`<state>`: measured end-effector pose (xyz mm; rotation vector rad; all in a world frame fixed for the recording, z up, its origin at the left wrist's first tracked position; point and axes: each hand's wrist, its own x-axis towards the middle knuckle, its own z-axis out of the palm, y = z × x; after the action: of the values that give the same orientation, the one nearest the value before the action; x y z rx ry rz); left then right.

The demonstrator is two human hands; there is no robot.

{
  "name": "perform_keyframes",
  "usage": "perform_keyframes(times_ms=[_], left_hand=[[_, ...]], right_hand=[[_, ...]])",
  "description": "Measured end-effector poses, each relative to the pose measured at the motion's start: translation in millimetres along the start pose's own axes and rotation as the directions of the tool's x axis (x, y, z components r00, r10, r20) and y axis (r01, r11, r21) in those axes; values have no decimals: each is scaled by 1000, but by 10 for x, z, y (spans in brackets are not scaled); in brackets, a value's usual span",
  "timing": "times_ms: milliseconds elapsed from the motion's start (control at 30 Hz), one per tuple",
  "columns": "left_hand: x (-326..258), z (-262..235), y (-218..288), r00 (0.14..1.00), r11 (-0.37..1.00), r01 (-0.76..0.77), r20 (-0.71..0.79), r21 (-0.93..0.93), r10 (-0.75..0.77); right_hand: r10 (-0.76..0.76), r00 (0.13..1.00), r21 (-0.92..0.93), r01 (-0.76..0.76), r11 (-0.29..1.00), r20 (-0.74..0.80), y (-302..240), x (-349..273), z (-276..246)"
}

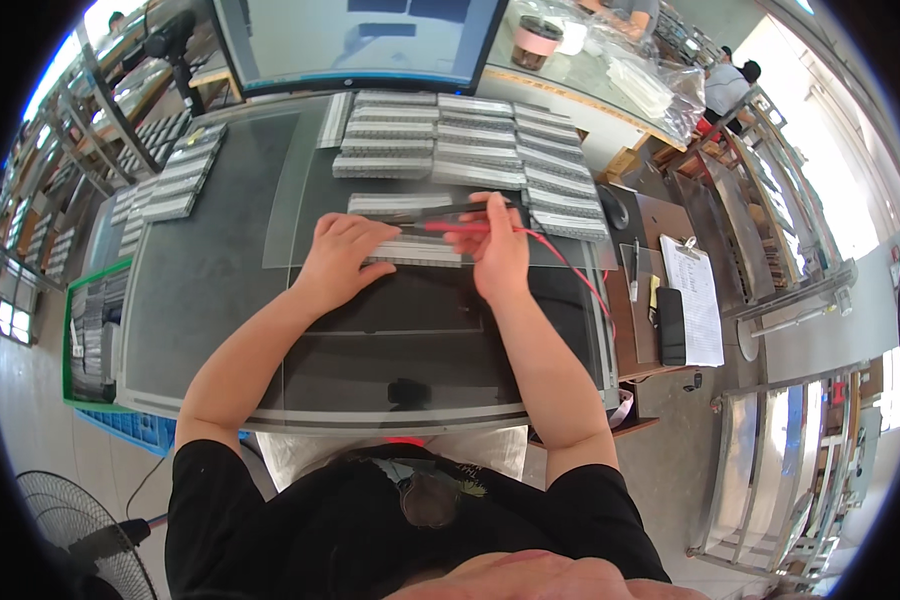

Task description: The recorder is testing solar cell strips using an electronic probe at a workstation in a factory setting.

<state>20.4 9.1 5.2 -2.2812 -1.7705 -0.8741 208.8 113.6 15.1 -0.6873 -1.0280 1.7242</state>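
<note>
Probing looks to be under way on the strip block [415, 256] in front of you, and the job seems partway through. Your right hand [498, 245] grips the test probes [450, 228], one red and one black, pointing leftward over the block. Your left hand [342, 258] lies at the block's left end, fingers bent and thumb apart; whether it clasps the block or merely rests on it, you cannot tell from above. Nor can you see clearly whether the tips touch metal.

The block lies on the tabletop [195, 255], just nearer to you than the rows of similar grey-and-white blocks [385, 135] below the monitor [300, 45]. Another group [182, 178] sits toward the tabletop's left edge. Nothing marks which have been checked, so what is finished and what is left stays uncertain; this block, at least, appears not yet done, since your probes are over it.
</note>
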Motion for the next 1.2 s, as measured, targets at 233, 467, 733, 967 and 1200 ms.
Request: perform_keyframes(times_ms=[233, 467, 733, 967, 1200], left_hand=[[0, 80, -96, 1000, 997, 23, 11, -76, -23], [-60, 79, -144, 998, 997, 59, 24, -52, -58], [-68, 69, -115, 996, 996, 76, 47, -36, -75], [-68, 85, -134, 997, 997, 66, 33, -44, -65], [-41, 71, -137, 997, 997, 68, 34, -23, -67]], right_hand=[[-7, 998, -298, -12, 955, -62, -84, 106, -152], [100, 995, -402, -83, 912, 21, -45, 118, -122], [114, 994, -425, -102, 900, 2, -65, 102, -113], [126, 992, -405, -122, 906, -16, -47, 136, -140], [132, 991, -393, -124, 911, -6, -40, 177, -171]])
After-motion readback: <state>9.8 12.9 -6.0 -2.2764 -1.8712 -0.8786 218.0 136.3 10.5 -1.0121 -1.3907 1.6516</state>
